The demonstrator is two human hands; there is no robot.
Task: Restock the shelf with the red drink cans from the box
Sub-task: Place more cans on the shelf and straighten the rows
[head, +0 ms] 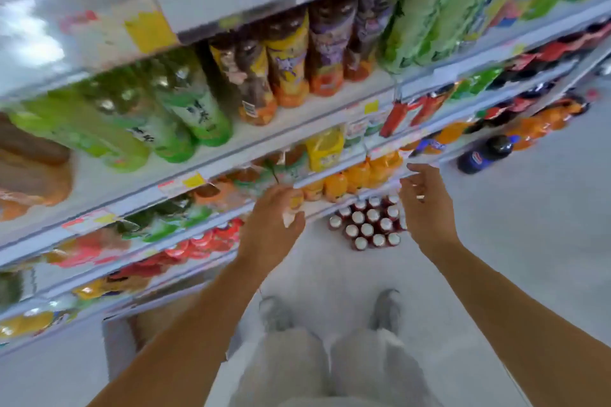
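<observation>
Over a dozen red cans point(367, 225) are still sitting in a tight block on the floor point(529, 241), just right of centre in the frame, white tops facing up, so I'm guessing this job is barely getting going, or at best is somewhere in the middle. I'm not seeing proper box walls around them, so they could be in a low tray or wrap; it's too blurry to call. The person is standing over it all, shoes point(276, 314) showing at bottom centre, both arms reaching forward. The left hand point(269, 225) is hovering at the edge of the shelf point(297, 116) in mid-frame, fingers loosely curled, and it's looking empty to me; the pale bit between thumb and fingers is reading as the shelf lip behind it. The right hand point(426, 205) is hanging just right of the cans, fingers relaxed and spread, carrying nothing. So no can is travelling anywhere right now. A smear of red stock point(205, 241) is showing on a lower shelf at lower left, which I'm guessing is the target spot, though I can't tell how full it's getting. Orange bottles point(357, 175) are lining the shelf right above the cans. What's left, I'm thinking: pretty much the whole block.
</observation>
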